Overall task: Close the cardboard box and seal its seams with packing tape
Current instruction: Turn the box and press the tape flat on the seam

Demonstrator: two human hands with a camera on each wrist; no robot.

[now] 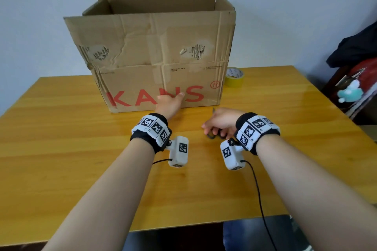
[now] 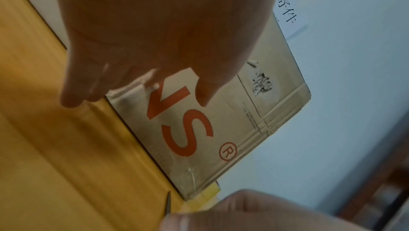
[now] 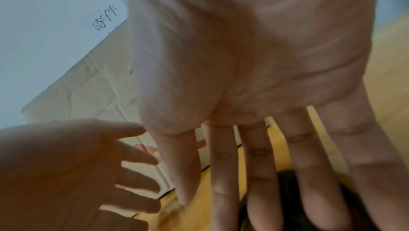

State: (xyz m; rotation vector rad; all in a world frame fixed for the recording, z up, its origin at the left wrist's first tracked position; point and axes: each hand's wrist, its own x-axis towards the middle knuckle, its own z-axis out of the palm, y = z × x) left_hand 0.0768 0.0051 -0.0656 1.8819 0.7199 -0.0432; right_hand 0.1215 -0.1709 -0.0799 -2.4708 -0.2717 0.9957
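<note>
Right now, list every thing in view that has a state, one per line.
cardboard box: upright on the table, top flaps open, unsealed.
packing tape: roll resting on the table right of the box, untouched.
scissors: on the table under the right hand.
left hand: open, reaching the box front.
right hand: on the scissors' handles.

The cardboard box (image 1: 155,57) bears red "KANS" with an ® mark at its 3 o'clock; the tiny print above is unreadable. A white paper (image 2: 287,10) on the wall reads "寄件".
</note>
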